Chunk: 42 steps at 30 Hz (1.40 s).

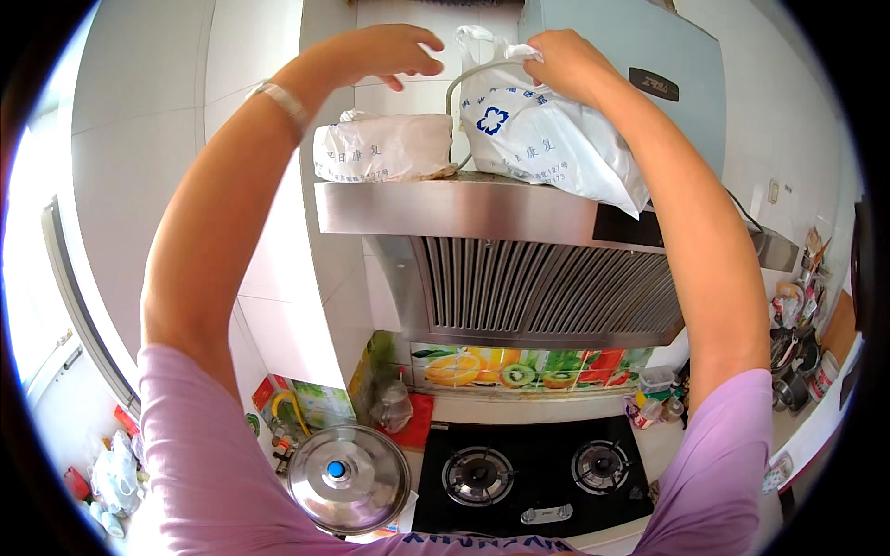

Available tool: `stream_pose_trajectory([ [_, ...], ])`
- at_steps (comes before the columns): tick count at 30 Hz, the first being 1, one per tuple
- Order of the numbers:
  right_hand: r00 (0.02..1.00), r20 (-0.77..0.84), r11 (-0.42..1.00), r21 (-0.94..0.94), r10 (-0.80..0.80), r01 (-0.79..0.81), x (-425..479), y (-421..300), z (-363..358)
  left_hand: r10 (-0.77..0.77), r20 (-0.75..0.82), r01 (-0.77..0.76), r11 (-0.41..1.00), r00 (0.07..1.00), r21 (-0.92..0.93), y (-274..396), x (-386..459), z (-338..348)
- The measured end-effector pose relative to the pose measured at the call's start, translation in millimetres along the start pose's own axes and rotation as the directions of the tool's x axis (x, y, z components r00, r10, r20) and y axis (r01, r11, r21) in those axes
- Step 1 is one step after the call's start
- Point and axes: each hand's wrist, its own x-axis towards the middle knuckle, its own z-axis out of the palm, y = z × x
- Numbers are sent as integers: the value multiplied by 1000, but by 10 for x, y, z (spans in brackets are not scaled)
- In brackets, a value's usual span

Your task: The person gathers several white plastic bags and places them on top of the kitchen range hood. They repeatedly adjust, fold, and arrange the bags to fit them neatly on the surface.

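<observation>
A white plastic bag with blue printing stands on top of the stainless steel range hood, its lower right corner hanging over the front edge. My right hand grips the bag's gathered top beside one handle. To the left, my left hand is raised with fingers apart and nothing in them. Below it, a second white plastic bag, wrapped around something low and broad, rests on the hood's left end. A grey cable curves up between the two bags and passes in front of the right one. What either bag contains is hidden.
A pale blue hood cover rises behind my right hand. Below are a black two-burner gas hob and a lidded steel pot. Utensils and pans crowd the right wall; bottles and a plastic container stand behind the hob.
</observation>
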Motion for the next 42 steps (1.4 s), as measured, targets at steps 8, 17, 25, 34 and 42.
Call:
stream_pose_trajectory([
  [8, 989, -94, 993, 19, -116, 118, -1, 137, 44, 17, 115, 23, 940, 993, -339, 73, 604, 295],
  [17, 976, -160, 980, 109, -146, 164, -6, 78, -10, -49, -16, 42, 950, 999, -309, -198, 810, 242],
  [25, 958, 278, 990, -93, -77, 107, 49, -40, -113, -115, 21, 115, 993, 993, -4, -21, 760, 359],
  [34, 929, 363, 992, -76, -70, 105, -8, 48, -11, 73, 148, -8, 916, 986, -400, 188, 634, 437],
  [42, 980, 157, 855, 486, 119, -181, 17, 20, -56, 258, 149, -209, 935, 955, -286, 318, 427, 340],
])
